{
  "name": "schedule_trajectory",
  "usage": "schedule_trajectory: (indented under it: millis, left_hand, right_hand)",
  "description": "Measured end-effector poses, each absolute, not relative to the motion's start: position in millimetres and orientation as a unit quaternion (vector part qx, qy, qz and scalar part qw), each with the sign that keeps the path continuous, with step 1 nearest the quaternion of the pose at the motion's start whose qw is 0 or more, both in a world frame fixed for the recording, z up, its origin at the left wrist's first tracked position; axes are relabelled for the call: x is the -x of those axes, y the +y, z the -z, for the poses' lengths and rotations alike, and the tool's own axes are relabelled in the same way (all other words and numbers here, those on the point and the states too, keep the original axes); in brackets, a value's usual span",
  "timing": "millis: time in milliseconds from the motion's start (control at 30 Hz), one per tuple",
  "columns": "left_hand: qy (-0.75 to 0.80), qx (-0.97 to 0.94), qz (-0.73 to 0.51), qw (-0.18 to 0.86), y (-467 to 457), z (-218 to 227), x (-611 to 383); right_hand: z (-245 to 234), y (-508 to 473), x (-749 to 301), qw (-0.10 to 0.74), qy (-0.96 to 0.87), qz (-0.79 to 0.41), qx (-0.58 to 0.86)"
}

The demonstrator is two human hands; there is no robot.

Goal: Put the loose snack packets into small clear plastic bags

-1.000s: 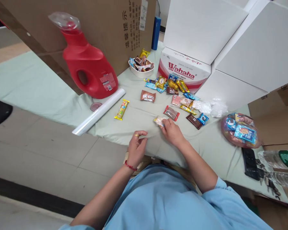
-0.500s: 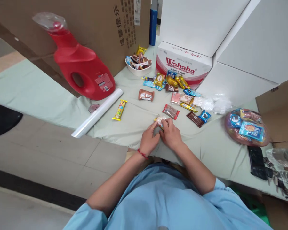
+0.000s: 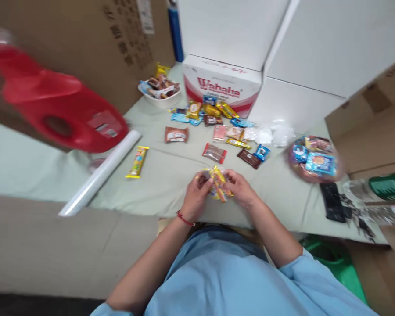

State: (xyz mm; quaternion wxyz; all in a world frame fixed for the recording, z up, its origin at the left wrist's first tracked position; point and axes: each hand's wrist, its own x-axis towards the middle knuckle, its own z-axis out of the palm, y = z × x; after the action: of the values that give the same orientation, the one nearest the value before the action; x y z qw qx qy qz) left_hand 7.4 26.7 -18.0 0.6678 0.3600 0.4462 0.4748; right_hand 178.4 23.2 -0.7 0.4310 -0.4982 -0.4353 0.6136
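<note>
Between my two hands is a yellow snack packet [image 3: 218,181] with red and orange print, held above the cloth near the table's front edge. My left hand [image 3: 197,192] grips its left side, thumb on top. On its right side, the fingers of my right hand [image 3: 239,186] are closed. Just beyond lies a brown packet with red ends [image 3: 214,152]. A dark brown bar [image 3: 249,158] and a small blue packet [image 3: 261,152] sit to the right of it. Farther left rest a yellow bar [image 3: 138,162] and a brown packet [image 3: 176,134].
A white bowl of snacks [image 3: 161,103] and a Wahaba box [image 3: 222,85] stand at the back, with several packets before the box. On the left are a red jug [image 3: 62,109] and a white roll [image 3: 100,175]. A snack-filled bowl [image 3: 312,175], phone [image 3: 332,202] and bottles [image 3: 388,186] lie right.
My hands have lifted the packet off the cloth and turned it, so its yellow printed face shows. The camera view has swung to the right.
</note>
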Motion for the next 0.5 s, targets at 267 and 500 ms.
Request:
schedule_trajectory:
  millis: [267, 500]
  left_hand:
    - [0.453, -0.505, -0.364, 0.638, 20.5, 28.1, -22.5]
    - [0.573, -0.663, -0.351, 0.331, 13.8, 21.2, 50.0]
  right_hand:
    - [15.8, -23.1, -213.3, 0.444, -0.475, -0.557, 0.517]
    - [-47.1, -49.8, -394.4, 0.526, -0.390, -0.281, 0.702]
